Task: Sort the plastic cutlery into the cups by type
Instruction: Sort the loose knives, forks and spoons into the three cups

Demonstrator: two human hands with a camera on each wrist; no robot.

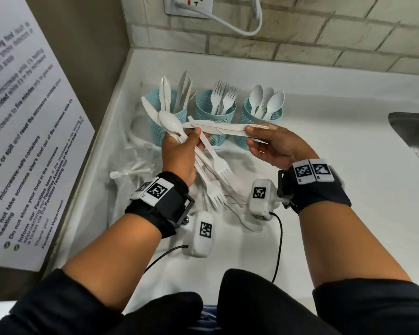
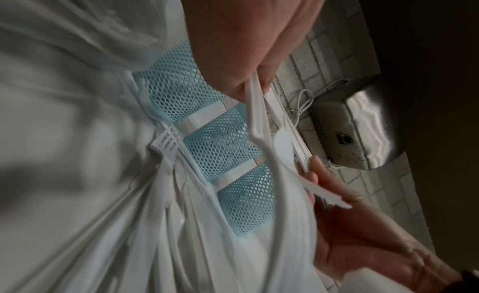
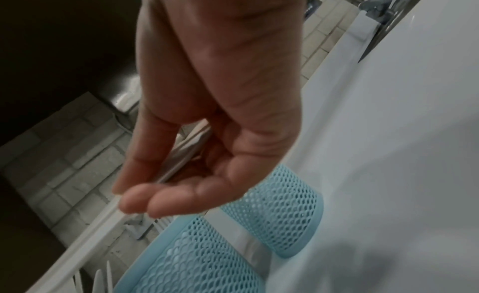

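Hands hold white plastic cutlery in front of three blue mesh cups.

Three blue mesh cups stand in a row on the white worktop (image 1: pixel 348 189). The left blue mesh cup (image 1: pixel 155 126) has white plastic knives in it, the middle blue mesh cup (image 1: pixel 214 117) has white plastic forks, and the right blue mesh cup (image 1: pixel 257 122) has three white plastic spoons (image 1: pixel 267 102). The left hand (image 1: pixel 182 153) is closed round a mixed bunch of white plastic cutlery (image 1: pixel 203 163); in it one spoon bowl points up and at least two fork heads point down. The right hand (image 1: pixel 273 146) pinches a few flat white plastic knives (image 1: pixel 225 130) by their handles, lying sideways in front of the cups. I cannot tell how many knives it holds. More white cutlery lies in a clear plastic bag (image 1: pixel 133 163) on the worktop, left of the hands.
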